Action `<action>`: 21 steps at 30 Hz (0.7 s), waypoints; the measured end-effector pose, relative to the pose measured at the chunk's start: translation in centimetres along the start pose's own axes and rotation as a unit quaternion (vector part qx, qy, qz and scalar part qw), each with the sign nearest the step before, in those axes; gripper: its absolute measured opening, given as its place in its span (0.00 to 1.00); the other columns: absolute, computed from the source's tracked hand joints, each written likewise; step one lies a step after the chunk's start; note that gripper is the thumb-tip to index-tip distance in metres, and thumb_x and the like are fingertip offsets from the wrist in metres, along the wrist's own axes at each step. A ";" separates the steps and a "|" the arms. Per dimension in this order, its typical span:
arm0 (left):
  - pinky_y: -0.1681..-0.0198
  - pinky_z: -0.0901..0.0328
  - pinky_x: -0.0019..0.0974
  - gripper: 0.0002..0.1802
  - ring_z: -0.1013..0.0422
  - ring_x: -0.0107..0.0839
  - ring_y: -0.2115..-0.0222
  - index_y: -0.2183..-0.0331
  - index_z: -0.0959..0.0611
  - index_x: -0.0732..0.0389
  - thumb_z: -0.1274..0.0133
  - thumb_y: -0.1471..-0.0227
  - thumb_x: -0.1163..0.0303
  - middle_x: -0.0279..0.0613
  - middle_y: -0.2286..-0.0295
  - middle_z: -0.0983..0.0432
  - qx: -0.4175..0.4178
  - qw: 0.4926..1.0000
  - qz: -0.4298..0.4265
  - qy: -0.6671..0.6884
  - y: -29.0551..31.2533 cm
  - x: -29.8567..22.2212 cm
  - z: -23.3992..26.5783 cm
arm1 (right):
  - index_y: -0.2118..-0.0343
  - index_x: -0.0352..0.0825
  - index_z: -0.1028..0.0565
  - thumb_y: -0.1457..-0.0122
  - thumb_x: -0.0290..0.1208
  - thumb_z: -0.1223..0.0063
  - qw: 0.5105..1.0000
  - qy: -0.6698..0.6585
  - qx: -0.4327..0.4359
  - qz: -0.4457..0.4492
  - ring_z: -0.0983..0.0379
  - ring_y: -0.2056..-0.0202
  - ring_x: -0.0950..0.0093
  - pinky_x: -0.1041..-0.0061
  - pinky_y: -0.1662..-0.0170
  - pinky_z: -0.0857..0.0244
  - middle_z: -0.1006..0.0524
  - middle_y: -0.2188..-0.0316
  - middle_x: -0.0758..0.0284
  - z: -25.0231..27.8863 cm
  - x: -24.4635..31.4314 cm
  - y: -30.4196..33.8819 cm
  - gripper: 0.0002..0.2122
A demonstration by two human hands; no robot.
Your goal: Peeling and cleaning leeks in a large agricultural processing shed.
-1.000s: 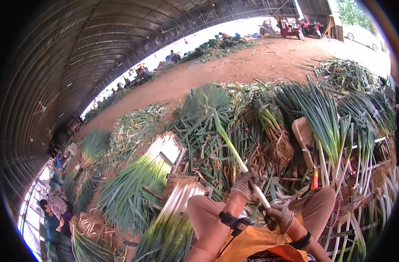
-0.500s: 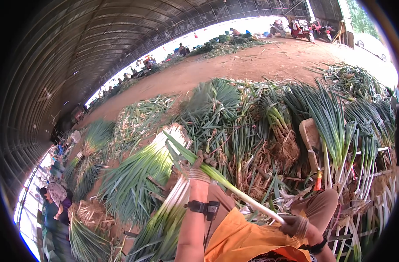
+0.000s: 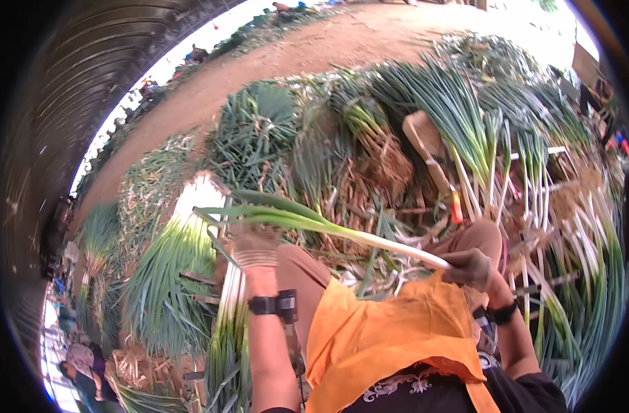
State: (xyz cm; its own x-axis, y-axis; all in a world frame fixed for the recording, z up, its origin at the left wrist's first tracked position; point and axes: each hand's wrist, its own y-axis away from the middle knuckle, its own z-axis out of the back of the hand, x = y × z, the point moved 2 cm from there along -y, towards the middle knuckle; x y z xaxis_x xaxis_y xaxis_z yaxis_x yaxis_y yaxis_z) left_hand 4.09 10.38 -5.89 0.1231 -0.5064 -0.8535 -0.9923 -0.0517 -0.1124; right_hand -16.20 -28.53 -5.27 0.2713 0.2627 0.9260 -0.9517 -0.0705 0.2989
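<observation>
My gloved right hand (image 3: 469, 268) is closed round the white root end of a long green onion (image 3: 369, 239), over my orange apron. The stalk slants up to the left, its green leaves spread at the far end. Just below those leaves is my gloved left hand (image 3: 254, 246), its fingers smeared by motion; whether it touches the leaves I cannot tell. Left of it lies a large pile of green onions (image 3: 166, 268), white ends away from me. A smaller bunch (image 3: 230, 303) lies beside my left forearm.
Untrimmed onions with brown roots (image 3: 390, 165) lie ahead, next to a worn tan board (image 3: 424, 141). More onions (image 3: 476, 131) lean at the right, near an orange-red handle (image 3: 456, 206). Bare dirt floor (image 3: 287, 51) stretches behind. Another person (image 3: 84, 365) bends at the lower left.
My left hand has come off the middle of the stalk and moved left toward the leaves. The onion lies more level now, still in my right hand. The whole view has shifted.
</observation>
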 end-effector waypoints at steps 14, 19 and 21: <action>0.67 0.38 0.36 0.16 0.36 0.28 0.74 0.55 0.30 0.59 0.55 0.47 0.66 0.34 0.74 0.31 0.114 0.952 0.104 0.263 1.4 4.0 -7.8 | 0.73 0.30 0.27 0.46 0.28 0.53 0.986 0.012 0.096 0.137 0.33 0.79 0.82 0.82 0.75 0.38 0.29 0.82 0.69 -5.5 -5.1 -2.4 0.07; 0.68 0.39 0.35 0.17 0.38 0.25 0.76 0.54 0.31 0.59 0.55 0.47 0.66 0.32 0.78 0.34 0.165 0.932 0.073 0.314 -0.6 -0.2 -7.2 | 0.63 0.29 0.26 0.48 0.25 0.49 0.979 0.137 0.116 0.096 0.32 0.75 0.84 0.83 0.71 0.35 0.27 0.76 0.74 -3.5 -10.3 -1.4 0.09; 0.68 0.39 0.34 0.17 0.38 0.25 0.76 0.54 0.31 0.60 0.55 0.47 0.66 0.32 0.79 0.34 0.169 0.932 0.055 0.317 -0.2 -1.7 -7.9 | 0.60 0.29 0.27 0.49 0.23 0.47 0.994 -0.033 0.041 0.099 0.31 0.71 0.85 0.83 0.66 0.35 0.25 0.72 0.72 -2.0 -9.5 -1.0 0.12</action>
State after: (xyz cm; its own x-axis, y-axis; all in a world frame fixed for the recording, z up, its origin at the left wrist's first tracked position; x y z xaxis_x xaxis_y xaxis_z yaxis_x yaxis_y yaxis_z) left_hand 3.98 4.50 -0.42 -0.1179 -0.9045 -0.4099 -0.9245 0.2506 -0.2871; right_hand -18.13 -28.99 -14.83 0.0911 0.1730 0.9807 -0.9732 -0.1932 0.1245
